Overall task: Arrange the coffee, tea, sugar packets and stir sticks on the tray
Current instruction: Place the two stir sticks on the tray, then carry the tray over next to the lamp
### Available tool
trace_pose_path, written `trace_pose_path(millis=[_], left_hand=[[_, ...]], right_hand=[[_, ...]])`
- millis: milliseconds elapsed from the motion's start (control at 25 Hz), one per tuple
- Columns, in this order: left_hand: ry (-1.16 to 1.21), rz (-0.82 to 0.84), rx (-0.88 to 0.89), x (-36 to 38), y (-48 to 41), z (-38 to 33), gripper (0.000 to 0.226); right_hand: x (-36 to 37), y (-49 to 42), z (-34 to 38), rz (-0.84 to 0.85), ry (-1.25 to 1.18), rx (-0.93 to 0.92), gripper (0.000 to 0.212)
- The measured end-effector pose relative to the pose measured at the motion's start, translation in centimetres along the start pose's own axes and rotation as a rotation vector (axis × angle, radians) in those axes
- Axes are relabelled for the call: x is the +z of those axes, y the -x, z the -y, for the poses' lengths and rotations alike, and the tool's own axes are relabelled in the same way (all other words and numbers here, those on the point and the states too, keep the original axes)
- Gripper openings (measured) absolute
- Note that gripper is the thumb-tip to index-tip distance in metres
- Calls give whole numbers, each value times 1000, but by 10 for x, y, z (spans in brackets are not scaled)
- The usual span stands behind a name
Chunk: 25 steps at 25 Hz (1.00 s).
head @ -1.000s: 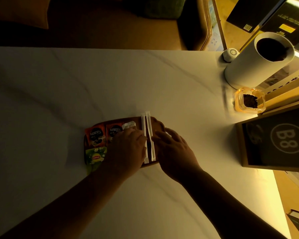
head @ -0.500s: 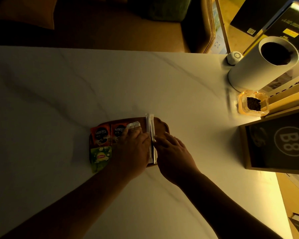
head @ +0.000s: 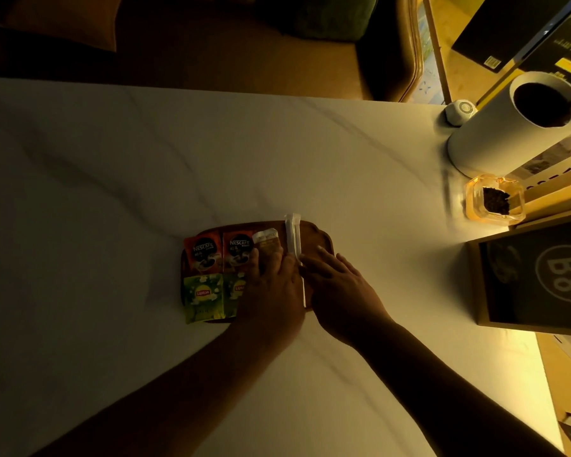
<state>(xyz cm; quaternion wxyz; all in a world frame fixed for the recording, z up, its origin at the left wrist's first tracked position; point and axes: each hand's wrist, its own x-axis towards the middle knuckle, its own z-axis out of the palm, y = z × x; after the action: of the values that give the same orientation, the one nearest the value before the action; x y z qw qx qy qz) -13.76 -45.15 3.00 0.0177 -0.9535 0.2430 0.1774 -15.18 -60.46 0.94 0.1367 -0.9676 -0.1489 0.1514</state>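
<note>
White stir sticks [head: 293, 237] between flat, spread left hand [head: 271, 285] and right hand [head: 340, 288], on tray [head: 322, 240].

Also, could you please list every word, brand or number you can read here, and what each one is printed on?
"NESCAFÉ": on both red coffee sachets on the brown wooden tray.
"Lipton": on both green tea packets.
"B8": on the dark framed sign.
Too small or blurred: the white-topped sugar packet, the black boxes with a barcode.

hidden: 2nd Lipton packet [head: 236, 293] half under left hand [head: 272, 291] | print illegible
</note>
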Motion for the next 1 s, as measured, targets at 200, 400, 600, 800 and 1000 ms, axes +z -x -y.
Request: trace_pose_path(millis=[200,400,600,800,1000], left_hand=[[-20,-9,11,-5,-1,3,58],[2,-37,8,-13,-13,11,51],[447,-274,-106,-23,5,46,38],[778,-311,-660,-7,38,138,38],[1235,14,-690,20,41,170,34]], right_hand=[[-6,-6,-4,7,51,-29,64],[-13,-17,6,-18,75,114,54],[-22,-17,13,-263,-197,279,28],[-22,-7,-1,-326,-799,745,39],[-26,-9,9,-204,-1149,824,35]])
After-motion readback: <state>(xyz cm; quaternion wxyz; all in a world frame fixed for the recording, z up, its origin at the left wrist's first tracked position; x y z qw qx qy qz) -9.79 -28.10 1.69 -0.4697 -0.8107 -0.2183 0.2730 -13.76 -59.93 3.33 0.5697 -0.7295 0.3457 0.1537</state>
